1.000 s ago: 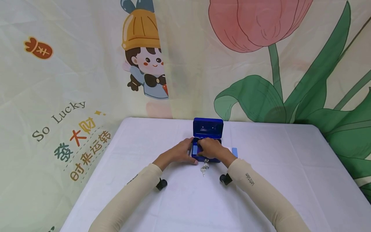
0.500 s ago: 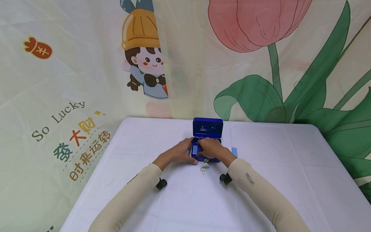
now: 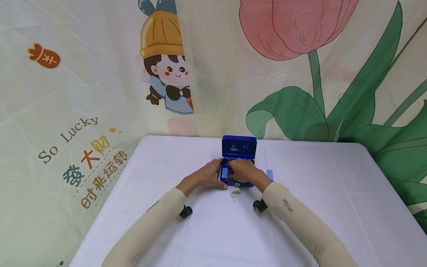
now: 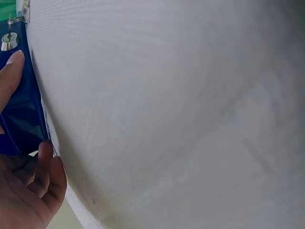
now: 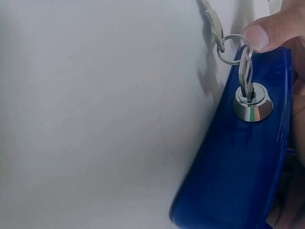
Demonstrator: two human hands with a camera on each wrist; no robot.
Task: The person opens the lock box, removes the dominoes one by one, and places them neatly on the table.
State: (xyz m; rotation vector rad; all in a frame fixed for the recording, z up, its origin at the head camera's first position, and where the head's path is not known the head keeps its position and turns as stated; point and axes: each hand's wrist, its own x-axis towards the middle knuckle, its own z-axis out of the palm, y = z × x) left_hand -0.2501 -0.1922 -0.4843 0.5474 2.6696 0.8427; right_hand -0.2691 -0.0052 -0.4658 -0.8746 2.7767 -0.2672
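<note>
A blue metal cash box (image 3: 228, 182) stands near the far edge of the table, its lid (image 3: 239, 147) raised. My left hand (image 3: 210, 173) holds the box by its left end, thumb along the front and fingers around the side. My right hand (image 3: 245, 171) reaches down into the box with bent fingers; whether they grip anything is hidden. Beside its thumb, a light blue piece (image 3: 224, 172) shows inside. One key (image 5: 246, 71) sits in the round front lock (image 5: 252, 102), and another hangs from its ring.
White cloth covers the table (image 3: 220, 230). To the right of the box lies a white and light blue object (image 3: 270, 175), partly behind the right wrist. A printed curtain (image 3: 220, 74) hangs directly behind the table.
</note>
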